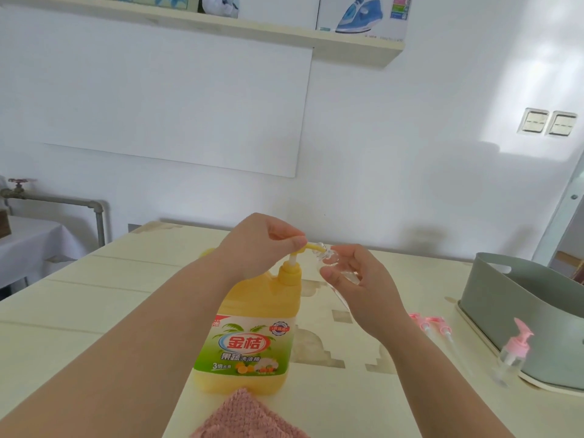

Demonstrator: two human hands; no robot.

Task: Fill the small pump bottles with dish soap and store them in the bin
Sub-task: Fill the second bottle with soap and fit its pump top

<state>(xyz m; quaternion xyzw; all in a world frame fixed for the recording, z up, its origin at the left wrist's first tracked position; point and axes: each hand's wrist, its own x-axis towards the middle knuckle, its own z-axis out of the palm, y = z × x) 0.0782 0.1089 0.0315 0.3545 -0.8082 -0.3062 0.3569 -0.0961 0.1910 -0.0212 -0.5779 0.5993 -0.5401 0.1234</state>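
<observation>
at far left, left hand (252, 245) fingers curl onto the pump head (311, 247) of the upright dish soap bottle (252, 327). just right of these fingers, right hand (357, 286) fingers grip 1 clear small bottle (328, 259), mouth at the spout tip. right of those fingers: 2 pink pump tops (434, 321), 1 capped pump bottle (512, 352), bin (521, 311).

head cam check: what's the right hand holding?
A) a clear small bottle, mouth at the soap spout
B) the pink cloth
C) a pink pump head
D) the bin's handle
A: the right hand grips a clear small bottle with no pump on it, its mouth held at the yellow spout of the dish soap bottle, whose pump the left hand pinches.
</observation>
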